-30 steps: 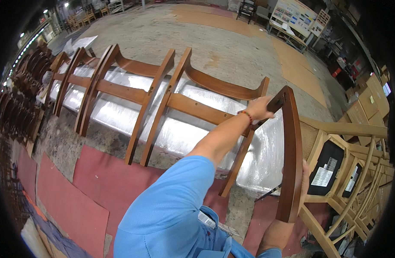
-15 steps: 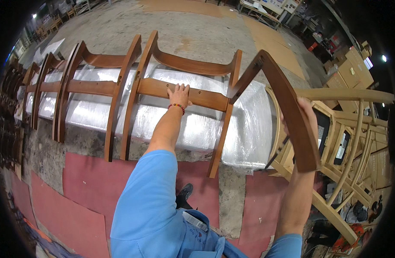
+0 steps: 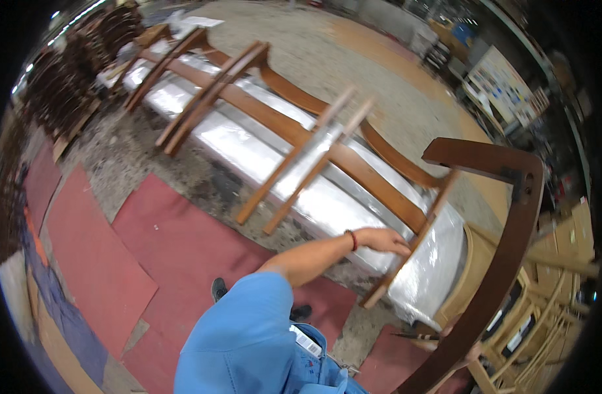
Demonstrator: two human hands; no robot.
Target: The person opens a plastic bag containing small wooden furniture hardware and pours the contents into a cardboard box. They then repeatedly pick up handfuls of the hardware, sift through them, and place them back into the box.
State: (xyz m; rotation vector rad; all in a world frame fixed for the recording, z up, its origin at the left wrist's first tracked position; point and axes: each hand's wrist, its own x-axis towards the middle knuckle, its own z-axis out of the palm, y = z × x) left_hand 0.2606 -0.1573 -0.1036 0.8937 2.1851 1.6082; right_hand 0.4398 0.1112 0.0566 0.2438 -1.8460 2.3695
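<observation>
Slid rightward, left hand [image 3: 386, 240] lies open on chair frame [image 3: 379, 190], running upper-left to lower-right; right hand hidden.

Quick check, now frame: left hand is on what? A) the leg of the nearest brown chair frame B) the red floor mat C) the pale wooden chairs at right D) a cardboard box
A: the left hand rests on the leg of the nearest brown chair frame, which leans on the foil-wrapped bench.

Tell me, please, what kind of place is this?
Probably a furniture workshop or factory floor. Unfinished wooden chair frames lean in a row on a long foil-wrapped bench, pale chair frames are stacked at the right, and dark wooden parts are piled on the concrete floor.
</observation>
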